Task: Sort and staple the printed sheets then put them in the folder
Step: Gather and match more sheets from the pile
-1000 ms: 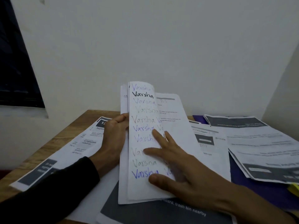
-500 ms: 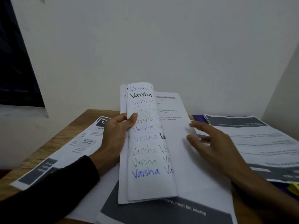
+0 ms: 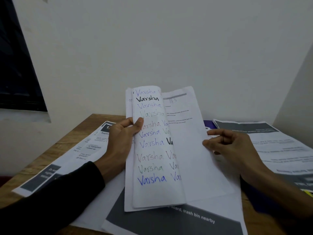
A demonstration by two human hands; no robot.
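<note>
My left hand (image 3: pixel 121 141) grips the left edge of a raised bundle of sheets (image 3: pixel 152 189), thumb over a folded-back page covered in handwritten words. A printed page (image 3: pixel 191 150) of the same bundle lies open to the right. At that page's right edge my right hand (image 3: pixel 227 146) pinches the paper between thumb and fingers. More printed sheets lie on the wooden table: one pile at the left (image 3: pixel 67 160), one at the right (image 3: pixel 277 145), one beneath the bundle (image 3: pixel 169 223). A purple folder (image 3: pixel 254 199) lies under the right-hand sheets. No stapler is in view.
The table (image 3: pixel 50 150) stands against a white wall with a corner at the right. A dark window (image 3: pixel 15 65) fills the upper left. Something yellow (image 3: pixel 309 193) shows at the right edge.
My right hand left the handwritten page, swept right across the printed page, and now pinches its right edge. My left thumb shifted onto the folded-back page.
</note>
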